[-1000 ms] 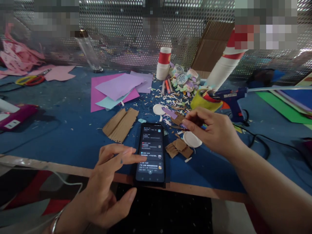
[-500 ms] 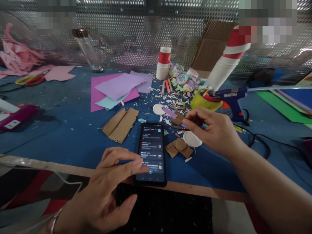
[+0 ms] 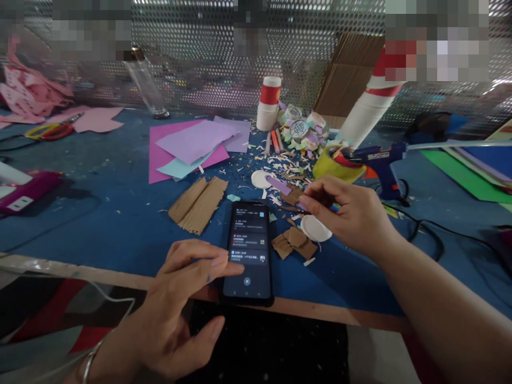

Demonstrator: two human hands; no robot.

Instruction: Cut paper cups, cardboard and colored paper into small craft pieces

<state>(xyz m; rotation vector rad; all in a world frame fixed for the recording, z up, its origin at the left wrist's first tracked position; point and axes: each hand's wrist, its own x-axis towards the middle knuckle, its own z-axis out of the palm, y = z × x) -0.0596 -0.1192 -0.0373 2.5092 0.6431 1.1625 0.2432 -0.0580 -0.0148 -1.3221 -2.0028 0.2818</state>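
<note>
A black smartphone [image 3: 248,234] lies at the table's front edge, its lit screen showing a dark list of messages. My left hand [image 3: 182,293] hovers over the phone's lower left with fingers spread, fingertips at or just above the screen. Further right, my right hand [image 3: 346,213] is closed in a pinch, thumb against the fingers; what it grips is hidden. By those fingertips are a piece of brown cardboard [image 3: 292,194], a purple paper strip [image 3: 279,184] and a thin dark object. Small cardboard pieces [image 3: 296,242] and a white paper disc [image 3: 316,228] lie below that hand.
Corrugated cardboard [image 3: 199,205] and coloured paper sheets [image 3: 188,144] lie left of the phone. Behind are paper scraps, a short cup stack [image 3: 269,104] and a tall leaning one [image 3: 362,114]. A glue gun [image 3: 384,160] with cable stands right; scissors [image 3: 50,130] and a bottle [image 3: 148,85] are left.
On the phone screen the lowest message has gone from the list. My left fingers have shifted slightly left; the right hand has stayed in place.
</note>
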